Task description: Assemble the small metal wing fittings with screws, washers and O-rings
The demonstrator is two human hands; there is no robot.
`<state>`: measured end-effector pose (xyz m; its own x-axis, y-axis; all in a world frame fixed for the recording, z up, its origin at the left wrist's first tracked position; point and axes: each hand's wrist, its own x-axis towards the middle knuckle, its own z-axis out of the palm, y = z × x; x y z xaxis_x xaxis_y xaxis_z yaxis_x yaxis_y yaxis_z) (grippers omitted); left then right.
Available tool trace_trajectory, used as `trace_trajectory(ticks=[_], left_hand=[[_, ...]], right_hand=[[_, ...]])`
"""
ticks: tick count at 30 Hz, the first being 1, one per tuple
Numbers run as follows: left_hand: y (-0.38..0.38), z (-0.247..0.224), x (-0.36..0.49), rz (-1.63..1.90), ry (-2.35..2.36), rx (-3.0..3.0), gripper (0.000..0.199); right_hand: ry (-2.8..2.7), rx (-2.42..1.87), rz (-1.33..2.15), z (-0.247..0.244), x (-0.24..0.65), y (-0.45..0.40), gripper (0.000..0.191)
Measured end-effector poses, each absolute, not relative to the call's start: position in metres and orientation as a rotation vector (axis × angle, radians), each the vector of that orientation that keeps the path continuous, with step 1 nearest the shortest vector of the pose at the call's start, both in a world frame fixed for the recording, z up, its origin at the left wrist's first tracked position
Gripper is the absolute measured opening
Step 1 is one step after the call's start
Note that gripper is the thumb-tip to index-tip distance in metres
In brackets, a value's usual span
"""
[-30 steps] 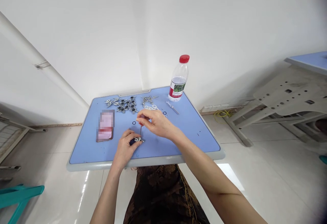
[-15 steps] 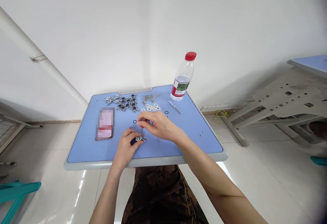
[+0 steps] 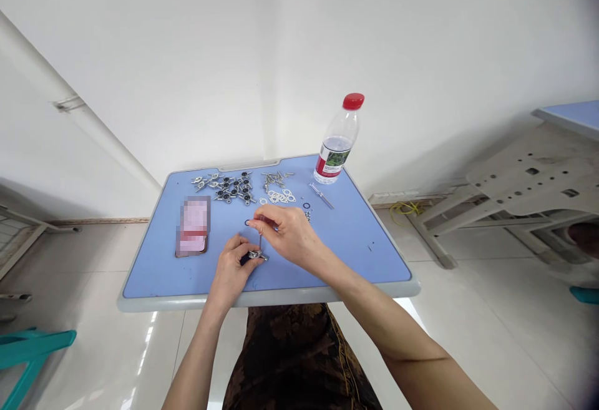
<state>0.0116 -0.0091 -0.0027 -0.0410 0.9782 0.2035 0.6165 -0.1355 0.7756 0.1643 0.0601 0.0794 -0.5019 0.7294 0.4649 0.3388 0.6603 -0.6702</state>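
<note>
Near the table's front edge, my left hand (image 3: 234,264) pinches a small metal fitting (image 3: 257,254) between thumb and fingers, low against the tabletop. My right hand (image 3: 285,229) is closed round the handle of a screwdriver (image 3: 260,243), whose thin shaft points down and meets the fitting. A dark rubber ring (image 3: 247,223) lies just left of my right fingers, partly hidden. Behind the hands are flat white gaskets (image 3: 281,196), a heap of metal fittings with black round parts (image 3: 234,188), and a pile of small metal pins (image 3: 276,180).
A water bottle (image 3: 333,159) with a red cap stands at the back right, beside a clear syringe-like tube (image 3: 321,196). A blurred phone (image 3: 194,226) lies on the left of the blue table (image 3: 159,273). Another ring (image 3: 306,206) and tiny metal pieces lie right of centre.
My right hand has shifted and turned slightly on the screwdriver, its red handle now showing more. My left hand keeps the fitting in about the same place.
</note>
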Motion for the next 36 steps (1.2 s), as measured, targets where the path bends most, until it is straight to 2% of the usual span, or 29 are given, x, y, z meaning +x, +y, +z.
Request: trace_trajectory(ticks=[7,15,36], left_hand=[[-0.009,0.0,0.012,1.024,1.683,1.797,0.011],[-0.008,0.0,0.01,0.994,1.658,1.814,0.01],[-0.008,-0.001,0.011,1.002,1.644,1.803,0.011]], right_hand=[[-2.107,-0.799,0.623,0.076,0.165,0.06,0.018],[-2.062,-0.43,0.689,0.069,0.166,0.068,0.014],[-2.174,-0.467,0.656,0.067,0.166,0.069,0.013]])
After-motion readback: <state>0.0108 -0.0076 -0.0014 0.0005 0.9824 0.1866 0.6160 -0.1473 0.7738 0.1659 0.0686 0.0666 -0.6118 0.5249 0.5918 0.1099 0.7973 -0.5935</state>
